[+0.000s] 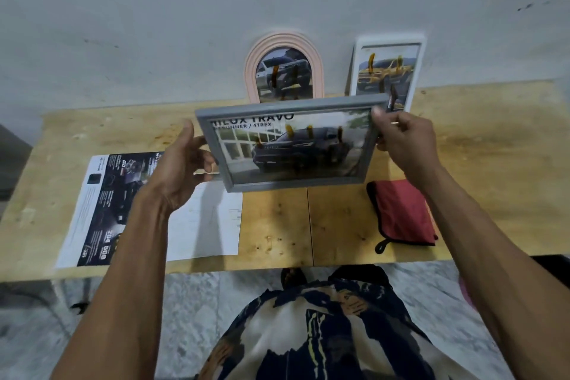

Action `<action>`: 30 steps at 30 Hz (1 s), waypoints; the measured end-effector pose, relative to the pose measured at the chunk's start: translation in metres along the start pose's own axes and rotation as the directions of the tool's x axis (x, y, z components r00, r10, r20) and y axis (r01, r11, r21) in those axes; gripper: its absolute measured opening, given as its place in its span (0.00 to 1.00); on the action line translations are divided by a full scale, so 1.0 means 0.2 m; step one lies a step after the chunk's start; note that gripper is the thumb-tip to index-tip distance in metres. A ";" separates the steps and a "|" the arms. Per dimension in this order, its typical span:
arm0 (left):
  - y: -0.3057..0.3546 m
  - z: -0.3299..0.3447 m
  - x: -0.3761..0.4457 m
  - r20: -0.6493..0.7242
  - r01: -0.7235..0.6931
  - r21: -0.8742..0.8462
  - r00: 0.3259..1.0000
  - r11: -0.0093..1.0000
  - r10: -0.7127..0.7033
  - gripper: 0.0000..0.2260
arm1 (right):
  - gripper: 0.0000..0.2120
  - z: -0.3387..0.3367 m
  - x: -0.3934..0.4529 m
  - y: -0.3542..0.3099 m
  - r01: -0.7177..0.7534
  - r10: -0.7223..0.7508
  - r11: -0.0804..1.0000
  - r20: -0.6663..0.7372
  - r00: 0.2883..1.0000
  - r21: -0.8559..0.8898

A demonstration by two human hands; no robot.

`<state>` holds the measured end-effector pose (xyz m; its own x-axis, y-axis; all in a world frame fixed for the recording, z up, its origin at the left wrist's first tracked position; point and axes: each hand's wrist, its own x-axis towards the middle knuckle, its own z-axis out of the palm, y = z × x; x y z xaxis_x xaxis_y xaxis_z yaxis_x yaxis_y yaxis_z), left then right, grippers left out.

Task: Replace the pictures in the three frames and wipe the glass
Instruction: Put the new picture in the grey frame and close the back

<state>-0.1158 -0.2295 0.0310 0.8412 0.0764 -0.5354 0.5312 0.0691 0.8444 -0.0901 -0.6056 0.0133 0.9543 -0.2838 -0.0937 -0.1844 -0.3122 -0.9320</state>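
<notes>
Hands are working as a pair: my left hand (185, 160) is gripping the left edge of the grey frame (290, 145), thumb over the front rim, fingers curled behind. My right hand (401, 142) is pinching the frame's upper right corner, thumb on the front, fingers wrapped behind. I am holding the frame up off the wooden table (339, 225), tilted, glass toward me; a picture of a dark truck is showing behind the glass, with lettering along its top. A red cloth (401, 213) is lying folded on the table below my right wrist. Printed sheets (105, 207) are lying flat under my left forearm, one dark brochure page beside a white one. Behind the held frame, a pink arched frame (283, 71) and a white frame (388, 71) are standing on the table's far edge, leaning against the wall (185, 9), each showing a truck picture.
</notes>
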 end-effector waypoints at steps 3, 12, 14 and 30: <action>-0.05 0.07 -0.01 -0.086 -0.135 0.226 0.984 0.965 0.158 0.16 | 0.27 0.01 0.03 -0.03 -0.099 0.097 0.995 -0.054 0.994 -0.017; -0.37 0.16 0.09 -0.415 0.066 -0.097 0.904 0.993 -0.101 0.13 | 0.19 0.11 -0.14 0.23 -0.163 0.171 0.983 0.093 0.981 -0.087; -0.42 0.18 0.10 -0.419 0.103 -0.192 0.891 0.976 -0.176 0.11 | 0.19 0.11 -0.24 0.35 -0.234 0.244 0.970 0.206 0.948 -0.071; -0.74 0.26 0.16 -0.324 0.292 0.287 0.926 0.912 -0.195 0.09 | 0.20 0.20 -0.45 0.72 -0.436 0.451 0.880 0.044 0.891 -0.188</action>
<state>-0.1614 -0.2895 -0.1097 0.6423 0.3798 -0.6657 0.7596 -0.1997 0.6189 -0.1935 -0.5893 -0.1264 0.7780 -0.3535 -0.5193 -0.6224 -0.3213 -0.7137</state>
